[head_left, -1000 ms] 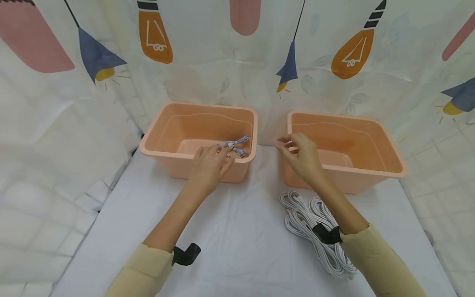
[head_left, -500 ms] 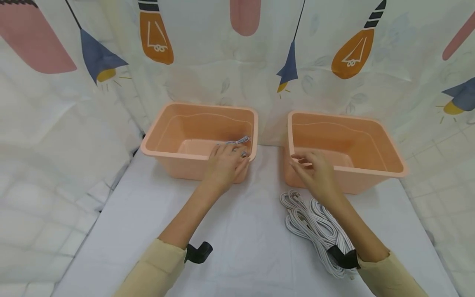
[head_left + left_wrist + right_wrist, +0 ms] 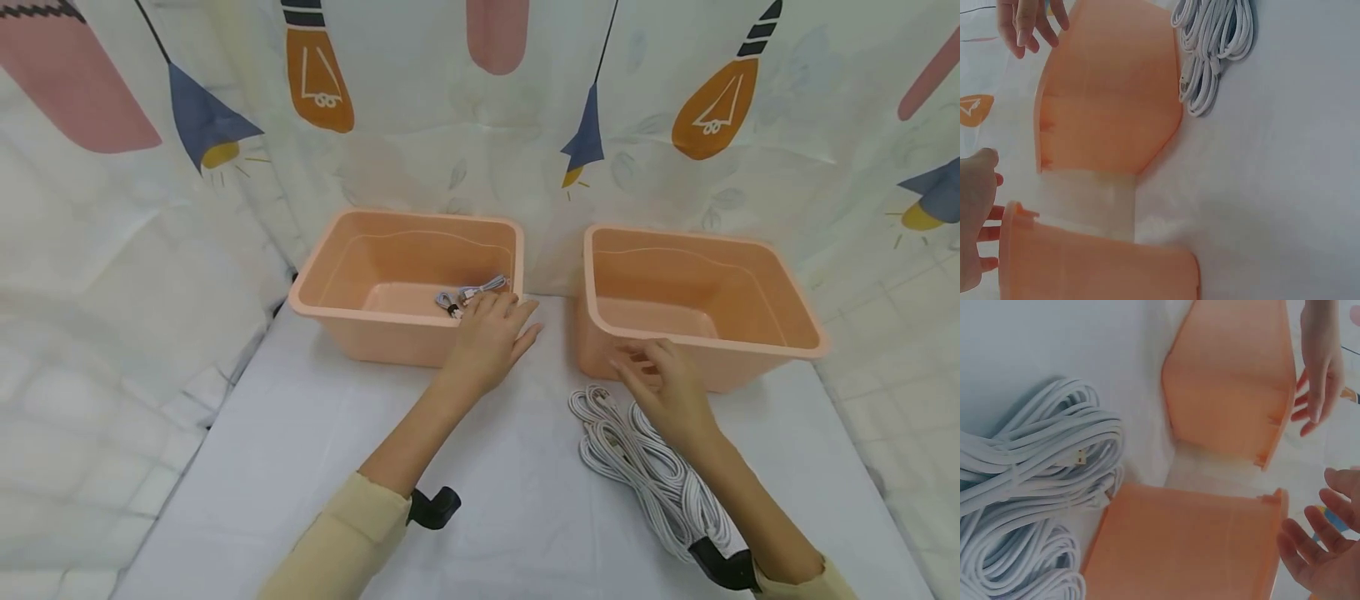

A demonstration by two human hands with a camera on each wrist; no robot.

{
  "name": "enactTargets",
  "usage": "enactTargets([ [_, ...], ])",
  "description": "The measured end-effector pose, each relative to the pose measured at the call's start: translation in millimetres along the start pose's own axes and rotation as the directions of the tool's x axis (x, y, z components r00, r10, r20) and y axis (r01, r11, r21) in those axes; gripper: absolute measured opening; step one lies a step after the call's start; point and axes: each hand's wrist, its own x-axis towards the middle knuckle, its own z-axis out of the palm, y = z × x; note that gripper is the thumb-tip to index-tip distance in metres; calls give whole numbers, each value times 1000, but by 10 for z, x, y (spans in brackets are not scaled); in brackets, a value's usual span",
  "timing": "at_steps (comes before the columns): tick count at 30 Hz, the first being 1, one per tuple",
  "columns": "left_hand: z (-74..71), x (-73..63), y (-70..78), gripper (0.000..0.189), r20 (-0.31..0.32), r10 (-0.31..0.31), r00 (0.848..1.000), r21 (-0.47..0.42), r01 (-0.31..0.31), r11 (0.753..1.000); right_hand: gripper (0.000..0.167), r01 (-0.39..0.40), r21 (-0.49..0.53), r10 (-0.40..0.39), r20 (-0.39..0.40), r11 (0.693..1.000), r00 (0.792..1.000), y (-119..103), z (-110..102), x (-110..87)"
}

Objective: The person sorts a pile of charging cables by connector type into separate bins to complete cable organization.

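My left hand is over the front right corner of the left peach bin, fingers loosely extended and nothing held. Small bundles of grey cable lie inside that bin, partly hidden by the hand. In front of the right peach bin, near its front left corner, my right hand hovers with relaxed, bent fingers. The right wrist view shows those fingers apart and holding nothing. Below this hand, several coiled white USB cables lie in a pile on the table.
Both bins stand side by side at the back of the white-covered table, with a narrow gap between them. Behind them hangs a printed curtain. Each wrist carries a black mount.
My left hand has moved right along the left bin's front rim, uncovering cable bundles inside. My right hand has come down and toward me, from the right bin's rim to above the cable pile.
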Motion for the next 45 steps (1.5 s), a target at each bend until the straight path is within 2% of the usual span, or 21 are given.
enactTargets([
  [5,27,62,124,42,27,23,999,12,-23,1000,27,20,-21,-20,-10,1000,1000,65,-28,-134],
  [12,96,157,273,38,19,85,996,20,-86,996,34,33,-68,-35,-25,997,999,137,-46,-303],
  [18,168,218,386,36,-10,165,986,72,-164,984,38,27,-103,-30,-24,994,999,206,-44,-421],
  [23,201,270,469,40,19,195,981,94,-196,976,40,21,-123,-24,-20,992,1000,280,-19,-536],
  [26,241,299,505,38,2,229,974,98,-228,969,41,23,-128,-24,-5,991,1000,316,2,-627],
  [32,351,360,580,32,-49,288,956,144,-279,950,39,-45,-130,50,41,991,998,381,60,-829],
  [40,456,419,636,30,-76,316,946,137,-304,943,38,-102,-144,114,82,984,990,466,191,-1036],
  [45,516,460,650,25,-115,359,926,153,-340,928,39,-190,-164,214,143,968,966,490,242,-1116],
])
